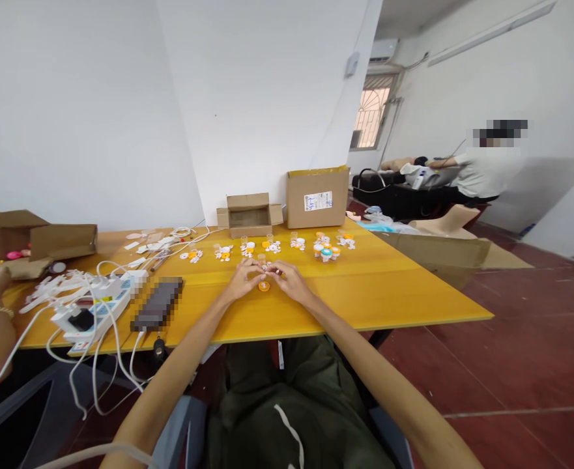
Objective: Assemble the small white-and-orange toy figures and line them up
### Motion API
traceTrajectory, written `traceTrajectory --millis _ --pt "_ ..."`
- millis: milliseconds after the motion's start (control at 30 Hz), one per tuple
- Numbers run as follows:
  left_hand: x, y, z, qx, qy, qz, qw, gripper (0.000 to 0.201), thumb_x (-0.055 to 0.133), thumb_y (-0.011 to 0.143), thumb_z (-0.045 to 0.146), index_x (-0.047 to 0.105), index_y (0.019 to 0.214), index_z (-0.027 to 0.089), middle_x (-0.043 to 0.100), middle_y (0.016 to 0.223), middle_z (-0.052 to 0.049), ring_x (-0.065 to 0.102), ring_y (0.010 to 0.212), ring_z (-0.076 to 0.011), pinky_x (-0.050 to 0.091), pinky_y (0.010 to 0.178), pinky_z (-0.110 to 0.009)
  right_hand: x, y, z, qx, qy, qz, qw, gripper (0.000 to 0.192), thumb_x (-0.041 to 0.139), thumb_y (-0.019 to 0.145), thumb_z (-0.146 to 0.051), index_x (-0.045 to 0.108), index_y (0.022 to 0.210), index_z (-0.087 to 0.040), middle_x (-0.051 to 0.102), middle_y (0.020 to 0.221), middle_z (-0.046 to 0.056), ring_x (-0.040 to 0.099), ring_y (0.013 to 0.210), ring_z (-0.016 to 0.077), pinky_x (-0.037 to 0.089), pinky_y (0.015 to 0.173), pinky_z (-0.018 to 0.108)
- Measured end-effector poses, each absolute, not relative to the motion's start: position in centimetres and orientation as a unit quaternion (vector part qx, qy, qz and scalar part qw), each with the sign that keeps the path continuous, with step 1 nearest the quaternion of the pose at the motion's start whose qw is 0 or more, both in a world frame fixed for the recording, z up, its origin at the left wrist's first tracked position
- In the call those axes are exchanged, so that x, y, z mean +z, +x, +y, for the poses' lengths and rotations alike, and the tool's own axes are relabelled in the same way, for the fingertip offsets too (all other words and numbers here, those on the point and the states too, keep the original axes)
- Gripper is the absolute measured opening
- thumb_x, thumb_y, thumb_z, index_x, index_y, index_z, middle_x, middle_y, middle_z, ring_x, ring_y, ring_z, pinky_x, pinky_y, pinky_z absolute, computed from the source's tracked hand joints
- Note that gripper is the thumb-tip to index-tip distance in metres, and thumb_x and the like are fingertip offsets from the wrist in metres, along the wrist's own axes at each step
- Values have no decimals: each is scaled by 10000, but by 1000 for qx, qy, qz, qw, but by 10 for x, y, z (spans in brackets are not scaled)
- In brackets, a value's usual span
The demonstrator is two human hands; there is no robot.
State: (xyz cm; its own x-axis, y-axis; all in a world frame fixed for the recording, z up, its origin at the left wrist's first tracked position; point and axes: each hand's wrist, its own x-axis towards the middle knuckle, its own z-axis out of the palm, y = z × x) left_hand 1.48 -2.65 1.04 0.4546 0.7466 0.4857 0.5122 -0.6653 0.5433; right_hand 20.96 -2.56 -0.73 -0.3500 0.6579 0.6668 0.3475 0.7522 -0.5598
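Head view, one; stationed close above the near side of the yellow table; facing forward and down across it; reaching the wall beyond.

No wording, brand or number legible. White label on front face of large carton: dark print plus blue marks, too small to decipher. Left of carton and nearer the camera, power strip: blue markings along its side, unreadable. Sticker at the strip's near end: red and blue marks, likewise unreadable.
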Motion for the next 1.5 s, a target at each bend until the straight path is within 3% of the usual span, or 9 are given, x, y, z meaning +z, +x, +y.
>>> traceTrajectory --millis 233,467,633,833,1267,1500 --pt "6 8 -30 284 874 336 207 298 638 873 415 658 1113 239 661 1136 -66 568 1091 -242 425 1025 -417 -5 214 -22 246 -322 -792 457 155 571 878 -221 717 826 -210 739 850 35 661 797 189 514 753 306" --pt "-1 10 -26 299 854 343 253 210 663 826 322 659 993 194 667 974 -48 595 924 -198 487 907 -354 0 213 -25 302 -327 -791 419 89 633 822 -197 712 782 -192 743 814 26 663 765 185 513 758 306" --pt "-1 11 -24 306 844 357 257 210 710 780 308 652 946 193 652 941 -36 588 912 -193 483 899 -347 -3 213 -24 289 -330 -806 398 97 629 814 -168 705 759 -194 736 802 16 659 760 180 513 755 299" --pt "0 6 -21 296 849 352 261 298 731 775 359 673 1025 208 656 967 -40 593 931 -203 489 903 -361 -6 215 -22 262 -330 -815 398 168 590 837 -137 738 855 -215 754 879 29 677 812 192 517 762 303" --pt "-1 7 -20 303 838 363 272 236 729 778 368 698 936 196 655 898 -32 604 870 -195 502 868 -354 -4 212 -24 232 -340 -828 381 115 632 843 -172 722 782 -210 719 765 14 641 729 176 497 702 282" --pt "-2 8 -19 313 830 365 283 235 739 766 364 696 920 192 658 893 -30 602 860 -191 502 861 -352 -6 214 -25 197 -348 -833 383 168 592 852 -132 733 864 -223 734 833 25 653 753 179 493 702 278"
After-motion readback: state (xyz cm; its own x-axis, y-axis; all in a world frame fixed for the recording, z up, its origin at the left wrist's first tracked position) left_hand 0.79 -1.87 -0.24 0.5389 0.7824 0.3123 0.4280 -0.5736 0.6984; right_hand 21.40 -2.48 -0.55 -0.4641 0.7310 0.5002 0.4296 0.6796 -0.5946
